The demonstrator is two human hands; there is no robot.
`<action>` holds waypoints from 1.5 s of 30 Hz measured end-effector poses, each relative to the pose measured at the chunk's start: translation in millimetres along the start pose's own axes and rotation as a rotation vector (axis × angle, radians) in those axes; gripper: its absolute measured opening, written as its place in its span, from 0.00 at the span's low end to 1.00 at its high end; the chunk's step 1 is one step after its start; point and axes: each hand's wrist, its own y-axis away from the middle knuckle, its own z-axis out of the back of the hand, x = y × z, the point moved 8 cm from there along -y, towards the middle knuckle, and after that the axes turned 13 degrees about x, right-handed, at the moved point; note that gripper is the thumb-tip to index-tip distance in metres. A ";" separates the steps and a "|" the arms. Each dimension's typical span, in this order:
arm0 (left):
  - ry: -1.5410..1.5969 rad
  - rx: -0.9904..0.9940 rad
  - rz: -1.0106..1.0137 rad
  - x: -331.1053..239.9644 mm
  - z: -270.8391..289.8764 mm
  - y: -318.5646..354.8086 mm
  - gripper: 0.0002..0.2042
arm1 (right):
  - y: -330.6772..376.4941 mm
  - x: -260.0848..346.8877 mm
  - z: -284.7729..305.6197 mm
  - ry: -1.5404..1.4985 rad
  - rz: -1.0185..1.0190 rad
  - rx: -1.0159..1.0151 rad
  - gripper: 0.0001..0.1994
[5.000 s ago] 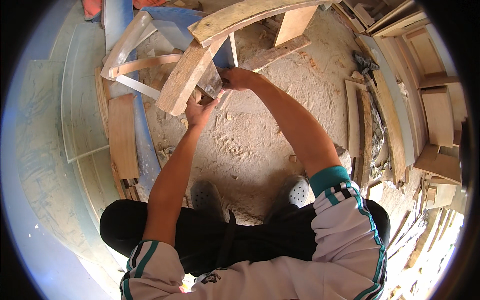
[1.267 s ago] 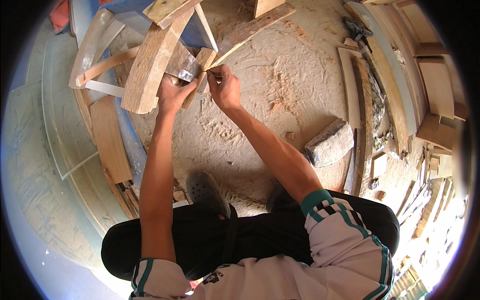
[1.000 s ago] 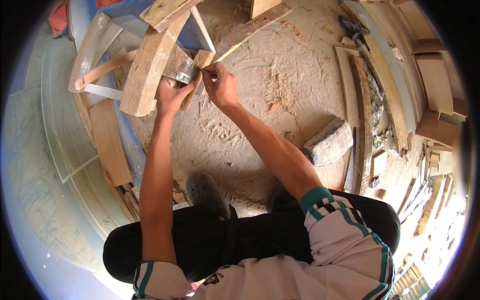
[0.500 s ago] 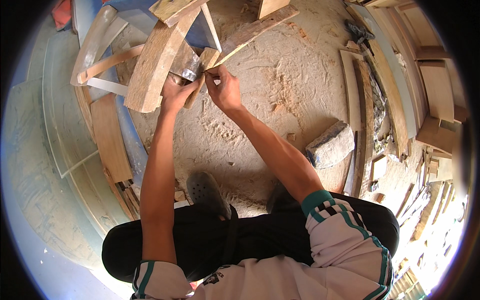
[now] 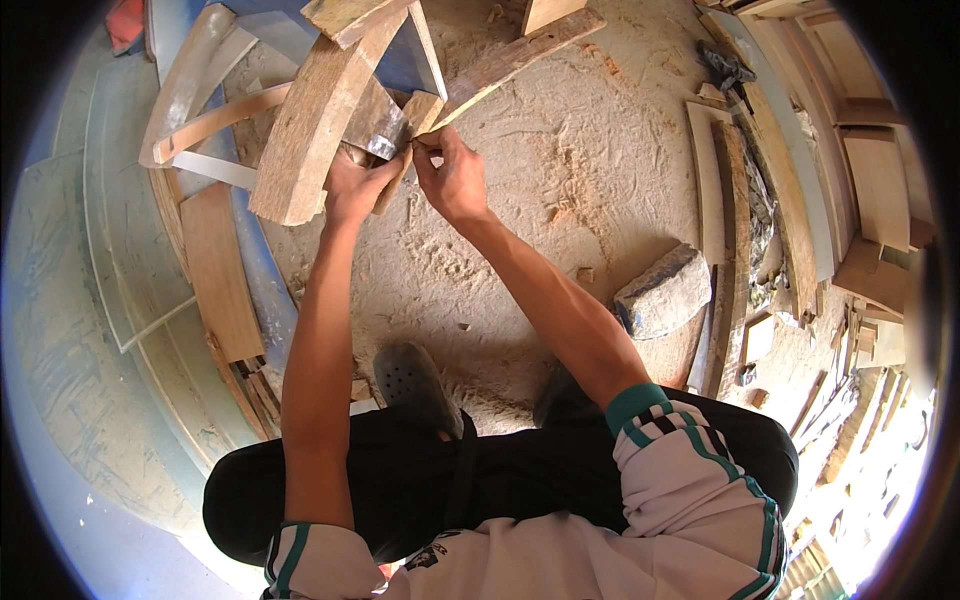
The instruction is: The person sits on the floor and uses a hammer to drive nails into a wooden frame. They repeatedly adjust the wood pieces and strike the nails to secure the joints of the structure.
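Two hands met at one small wooden block (image 5: 415, 120), which sat just right of the curved plank (image 5: 318, 120), the largest piece nearby. A grey metal blade (image 5: 378, 125) lay between plank and block. The left hand (image 5: 352, 185) was wrapped around the block's lower end, fingers curled shut on it; the right hand (image 5: 452, 178) pinched its fingers together at the block's edge. So close to the blade, a slip could probably nick a fingertip, and loose sawdust on the floor (image 5: 560, 170) might let the plank shift. No labels or packages showed near the plank.
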 end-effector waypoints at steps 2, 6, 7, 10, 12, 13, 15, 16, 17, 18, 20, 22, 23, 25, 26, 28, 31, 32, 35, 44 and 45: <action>-0.049 -0.013 -0.033 4.3 3.5 -1.9 0.19 | -0.9 1.9 -0.5 -0.004 -0.005 0.008 0.07; -0.149 -0.028 -0.033 6.8 3.3 -1.4 0.17 | -1.8 0.2 1.0 -0.025 -0.047 0.037 0.07; -0.156 -0.032 -0.051 6.9 3.0 -2.7 0.17 | -1.9 -0.5 0.7 -0.032 -0.062 0.047 0.07; -0.210 -0.057 -0.046 6.4 2.9 -2.5 0.16 | -2.5 2.0 2.6 -0.004 -0.025 0.031 0.07; -0.215 -0.051 -0.031 2.5 -2.0 -4.6 0.16 | -3.1 -0.1 3.9 0.001 -0.003 0.023 0.07; -0.202 -0.042 -0.025 3.8 -1.2 -4.6 0.16 | -3.9 1.2 2.2 -0.001 0.011 0.024 0.07; -0.168 -0.028 -0.031 5.5 -0.5 -5.3 0.15 | -5.1 3.0 0.7 0.045 0.026 0.029 0.07; -0.149 -0.023 -0.041 6.2 -0.5 -5.3 0.15 | -5.6 3.9 -0.5 0.067 0.034 0.033 0.06; -0.130 -0.018 -0.050 6.6 0.1 -5.1 0.15 | -6.9 4.6 -1.8 0.079 0.042 0.038 0.06; -0.123 -0.021 -0.038 8.2 1.9 -4.2 0.15 | -8.9 5.3 -2.8 0.090 0.051 0.043 0.06; -0.106 -0.023 -0.012 -0.8 -1.4 -3.6 0.14 | -10.7 6.4 -3.0 0.100 0.066 0.042 0.06; -0.139 -0.055 -0.039 -5.9 -1.2 -2.4 0.15 | -10.9 7.5 -2.6 0.092 0.084 0.030 0.06; -0.178 -0.052 -0.025 -9.1 -0.8 -1.2 0.16 | -11.8 5.8 -2.4 0.087 0.078 0.048 0.06; -0.222 -0.057 -0.014 -15.7 2.0 -2.0 0.19 | -12.0 7.8 -3.1 0.085 0.097 0.039 0.07; -0.214 -0.050 0.025 -15.5 2.4 -1.7 0.18 | -11.6 9.2 -3.0 0.085 0.107 0.035 0.07; -0.198 -0.033 0.101 -16.3 2.2 2.5 0.18 | -11.0 10.6 -3.7 0.108 0.107 0.054 0.07; -0.170 0.060 0.169 -12.0 -2.0 1.5 0.18 | -11.5 13.0 -3.9 0.129 0.125 0.072 0.07; -0.174 0.073 0.195 -13.0 -4.1 0.9 0.18 | -11.5 13.8 -3.9 0.137 0.133 0.074 0.07; -0.228 0.007 0.224 -12.5 0.4 4.8 0.20 | -10.0 17.9 -4.1 0.147 0.153 0.061 0.07; -0.228 -0.061 -0.036 -24.0 1.1 -0.4 0.23 | -7.5 9.0 -5.8 0.107 0.111 0.080 0.08; -0.233 -0.067 -0.050 -18.0 2.2 -3.6 0.23 | -9.6 3.8 -5.2 0.093 0.080 0.104 0.09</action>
